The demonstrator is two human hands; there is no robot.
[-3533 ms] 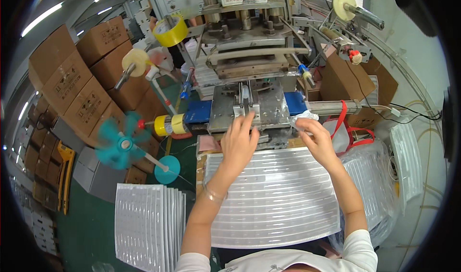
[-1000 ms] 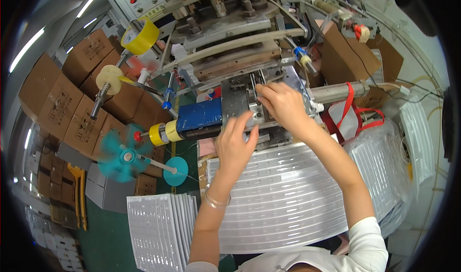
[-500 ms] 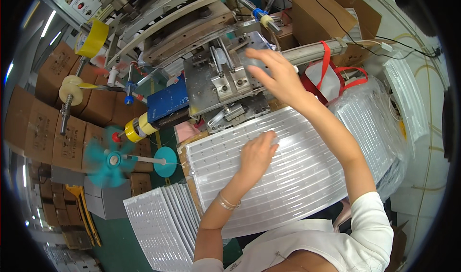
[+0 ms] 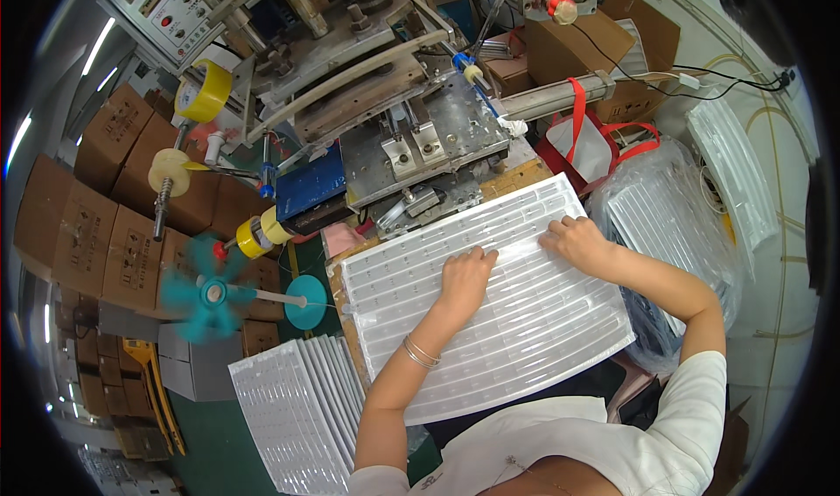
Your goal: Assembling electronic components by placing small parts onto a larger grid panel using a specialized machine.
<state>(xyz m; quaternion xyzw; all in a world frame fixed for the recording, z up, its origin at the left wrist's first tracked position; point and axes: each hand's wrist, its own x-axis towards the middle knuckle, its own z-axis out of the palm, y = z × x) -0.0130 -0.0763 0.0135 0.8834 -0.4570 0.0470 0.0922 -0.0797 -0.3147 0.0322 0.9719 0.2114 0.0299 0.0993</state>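
Observation:
A large ribbed tray sheet [image 4: 490, 338] of clear, whitish plastic lies in front of me, with small marks or pieces in rows at its upper left. My left hand [image 4: 465, 282] rests on its upper middle, fingers curled and closed. To the right, my right hand [image 4: 579, 246] bends its fingertips together onto the sheet's ridges near the right edge. Whatever is between the fingers of either hand is too small or hidden. Beyond the sheet stands a press machine with a metal bed [image 4: 472, 133] and a small clamp block [image 4: 413, 153].
A blue block [image 4: 311, 183] and yellow tape rolls [image 4: 254, 236] sit left of the bed. A turquoise fan [image 4: 213, 293] spins farther left. Stacked ribbed sheets [image 4: 293, 408] stand lower left; bagged sheets [image 4: 656, 242] and a red-handled bag [image 4: 573, 146] are right. Cartons [image 4: 83, 234] line the left.
My right hand has come down from beside the press bed onto the ribbed sheet, its fingers closing. My left hand stays on the sheet, nearly in place. The view has shifted, showing more of the press.

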